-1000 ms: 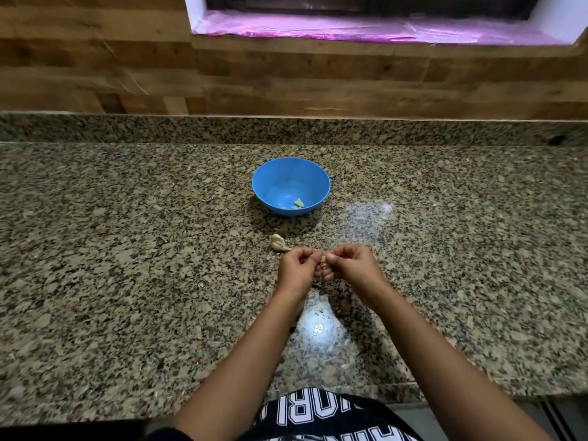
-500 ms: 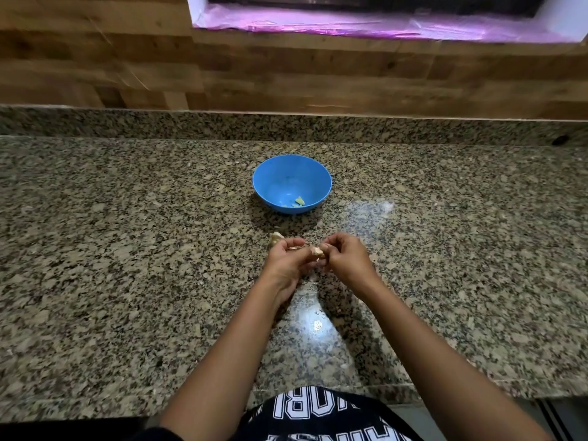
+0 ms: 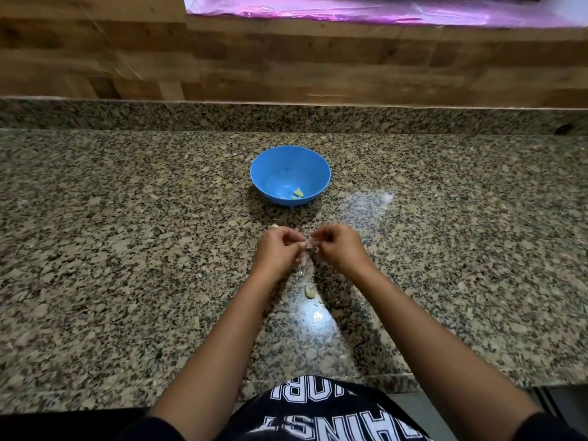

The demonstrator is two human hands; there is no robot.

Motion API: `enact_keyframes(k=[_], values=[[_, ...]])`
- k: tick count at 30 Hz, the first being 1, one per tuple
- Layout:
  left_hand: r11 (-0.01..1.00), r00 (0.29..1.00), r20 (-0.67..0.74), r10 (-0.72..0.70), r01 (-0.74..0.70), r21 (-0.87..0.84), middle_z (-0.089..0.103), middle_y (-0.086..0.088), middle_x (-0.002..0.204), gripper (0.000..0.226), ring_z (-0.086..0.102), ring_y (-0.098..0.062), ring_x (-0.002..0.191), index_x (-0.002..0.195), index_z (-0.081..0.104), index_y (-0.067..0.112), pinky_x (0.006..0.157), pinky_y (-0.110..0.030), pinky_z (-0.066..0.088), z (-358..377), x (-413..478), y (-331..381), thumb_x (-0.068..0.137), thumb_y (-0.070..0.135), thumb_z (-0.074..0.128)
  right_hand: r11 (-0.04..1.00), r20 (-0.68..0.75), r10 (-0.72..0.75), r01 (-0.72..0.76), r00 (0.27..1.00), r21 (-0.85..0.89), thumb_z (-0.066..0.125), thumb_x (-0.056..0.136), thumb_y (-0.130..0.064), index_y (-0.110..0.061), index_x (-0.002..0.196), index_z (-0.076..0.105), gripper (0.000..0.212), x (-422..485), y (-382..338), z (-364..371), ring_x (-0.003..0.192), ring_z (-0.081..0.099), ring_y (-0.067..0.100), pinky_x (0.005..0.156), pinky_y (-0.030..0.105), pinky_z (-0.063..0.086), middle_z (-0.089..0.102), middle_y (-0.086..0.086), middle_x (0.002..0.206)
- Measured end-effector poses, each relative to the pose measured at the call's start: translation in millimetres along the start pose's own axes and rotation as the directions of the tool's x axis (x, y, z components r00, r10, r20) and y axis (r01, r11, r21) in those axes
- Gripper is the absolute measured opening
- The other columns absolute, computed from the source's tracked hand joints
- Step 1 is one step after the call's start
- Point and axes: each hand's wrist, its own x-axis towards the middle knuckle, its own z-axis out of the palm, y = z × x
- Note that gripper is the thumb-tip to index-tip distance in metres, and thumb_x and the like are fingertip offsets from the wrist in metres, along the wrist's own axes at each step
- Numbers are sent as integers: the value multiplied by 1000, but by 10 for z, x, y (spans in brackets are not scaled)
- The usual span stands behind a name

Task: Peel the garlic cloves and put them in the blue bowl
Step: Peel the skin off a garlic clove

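Head view: both hands meet over the granite counter (image 3: 127, 233), just in front of the blue bowl (image 3: 280, 171). The left hand (image 3: 277, 249) and the right hand (image 3: 341, 249) have their fingers curled in, and the fingertips of both pinch one small pale garlic scrap (image 3: 310, 248) between them. It is too blurred to tell clove from skin. The hands are close together, knuckles up, and whether they touch the stone cannot be told.

One garlic clove (image 3: 309, 291) lies loose on the counter nearer the person, between the two forearms and beside a bright glare spot. Another pale garlic piece (image 3: 273, 226) peeks out just behind the left hand, between it and the bowl.

The bowl stands upright, apart from the hands, with a few yellowish peeled garlic bits (image 3: 297, 193) at its bottom, toward the near side. Behind the counter runs a wooden wall panel (image 3: 286, 65) — above it a ledge with pink film (image 3: 366, 9). A black shirt with white lettering (image 3: 318, 415) shows at the bottom edge.
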Motion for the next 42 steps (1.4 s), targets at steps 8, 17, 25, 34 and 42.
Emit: enact_keyframes(k=[8,17,25,34,42], values=[[878,923,383,16,-196,436,66,3,105,24,62,-10,93,106,69,21,86,-29,53,-85,-263,-52,83,17,70,1000,-6,14,-14,1000,-5,64,88,-14,-10,85,66,6,-97,111,-37,65,56,-2,54,11,43,64,-5,78],[730,880,442,171,-415,543,50,9,92,7,52,-4,84,93,65,17,78,-20,49,-119,-330,-173,88,20,64,979,129,103,-123,986,164,59,90,-9,-8,102,65,14,-263,197,-58,73,61,11,64,20,51,68,4,93],[899,986,154,-66,126,-420,68,-7,72,4,63,-10,56,87,64,4,52,-18,52,-90,-399,-156,86,2,61,821,308,35,-204,951,534,59,86,2,5,99,64,14,-400,153,-49,64,64,17,63,26,56,68,14,80],[871,991,133,-11,75,-486,70,-8,72,6,66,-11,59,90,67,1,59,-19,56,-58,-341,-101,86,0,61,849,89,16,-61,996,525,64,86,-5,6,94,65,14,-403,107,41,64,66,21,58,24,56,69,17,82],[898,994,100,35,12,-440,70,-9,76,7,67,-14,66,86,68,5,64,-21,57,-119,-311,-62,85,1,63,912,39,-61,40,997,409,66,86,-11,1,91,69,14,-355,45,31,67,68,23,63,31,58,71,15,79]])
